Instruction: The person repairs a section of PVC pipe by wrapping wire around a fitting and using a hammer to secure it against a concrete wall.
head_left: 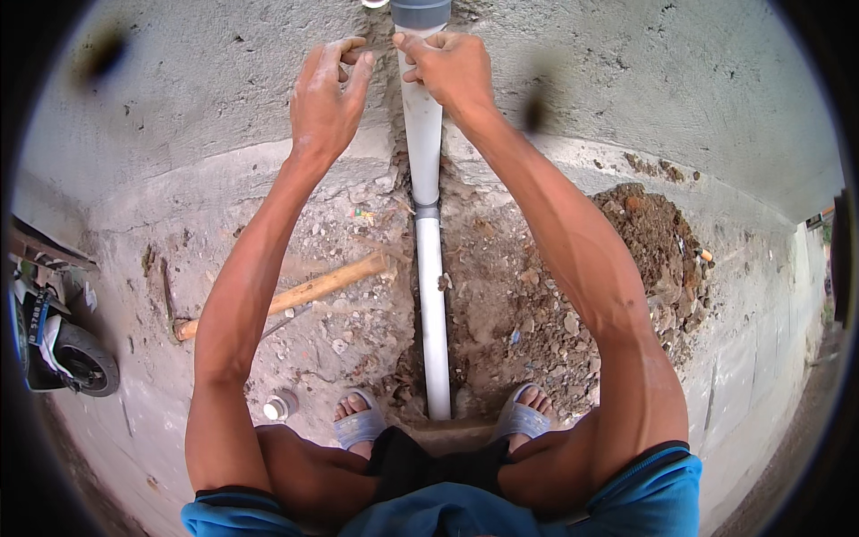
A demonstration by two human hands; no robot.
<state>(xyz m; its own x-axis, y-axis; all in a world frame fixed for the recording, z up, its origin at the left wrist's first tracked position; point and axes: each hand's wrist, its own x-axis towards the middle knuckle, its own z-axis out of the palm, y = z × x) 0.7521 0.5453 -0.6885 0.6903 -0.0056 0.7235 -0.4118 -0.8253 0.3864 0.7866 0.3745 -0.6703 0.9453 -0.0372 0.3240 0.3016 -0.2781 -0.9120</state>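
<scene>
My left hand (331, 98) is raised left of the upright pipe's top, fingers bent, thumb near index finger. My right hand (452, 76) is over the white pipe (420, 134), thumb and index finger pinched. Something faint may span between the fingertips; I cannot make it out. Above them is a grey fitting (420, 12) against the rough plastered wall (608, 63), beside a small white round piece (374, 4). A grey joint (427, 211) links the pipe to a narrower white length (433, 331) lying in a trench toward me.
A wooden-handled tool (331, 279) lies left of the trench, near a small container (280, 404). A heap of soil and rubble (653, 259) is at the right. My sandalled feet (358, 421) flank the pipe. A motorbike (72, 353) stands at far left.
</scene>
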